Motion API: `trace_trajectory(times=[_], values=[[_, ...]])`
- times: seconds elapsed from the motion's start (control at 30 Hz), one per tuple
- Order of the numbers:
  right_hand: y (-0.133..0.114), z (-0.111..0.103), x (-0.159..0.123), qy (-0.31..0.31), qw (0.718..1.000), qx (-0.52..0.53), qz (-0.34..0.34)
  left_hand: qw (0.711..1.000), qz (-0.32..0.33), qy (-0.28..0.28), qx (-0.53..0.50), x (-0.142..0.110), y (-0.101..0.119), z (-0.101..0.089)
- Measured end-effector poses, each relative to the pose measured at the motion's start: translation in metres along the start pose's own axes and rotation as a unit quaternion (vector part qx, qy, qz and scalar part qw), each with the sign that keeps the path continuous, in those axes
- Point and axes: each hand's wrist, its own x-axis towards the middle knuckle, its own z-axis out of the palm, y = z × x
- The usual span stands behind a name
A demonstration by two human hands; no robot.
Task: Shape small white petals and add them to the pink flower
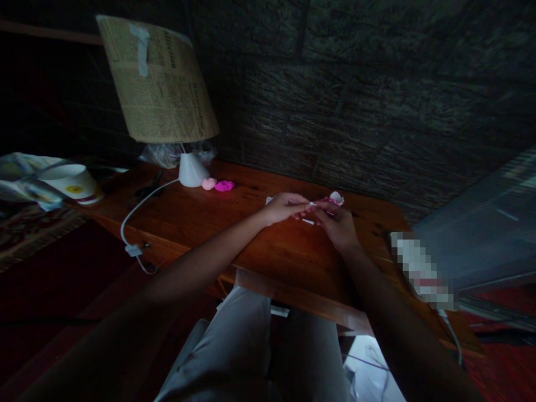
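Note:
Over the wooden desk, my left hand [287, 207] and my right hand [337, 223] meet fingertip to fingertip. Both are closed in a pinch on a small white piece [313, 204], mostly covered by the fingers; its kind is too small to make out. A thin white strip [308, 221] lies on the desk just below the fingers. Behind my right hand sits a crumpled pink-and-white thing [336, 198], partly hidden. Another whitish bit [269, 199] shows behind my left wrist. Farther left, a pale pink lump [209, 183] and a bright magenta lump [224, 186], both clay-like, touch each other.
A lamp [193, 170] with a newsprint shade [159, 84] stands at the desk's back left, its white cord [125, 218] hanging over the front edge. A white paper cup [77, 184] is at far left. A blurred-out device [421, 271] with a cable lies right. A brick wall [335, 100] rises behind.

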Motion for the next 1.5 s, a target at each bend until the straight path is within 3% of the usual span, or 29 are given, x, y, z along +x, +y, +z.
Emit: trace_trajectory(times=[0.47, 1.1, 1.5], values=[[-0.0006, 0.0001, 0.0002, 0.010, 1.000, 0.006, 0.004, 1.000, -0.012, -0.003, 0.005, 0.0017, -0.0008, -0.0014], [-0.0091, 0.0014, -0.0025, -0.045, 0.997, -0.058, -0.018, 0.999, 0.008, -0.025, 0.040, 0.0038, -0.0083, -0.0018], [-0.0068, -0.0005, -0.0007, -0.020, 0.998, -0.064, -0.015, 0.999, 0.016, -0.003, 0.044, 0.0016, -0.0043, 0.0019]])
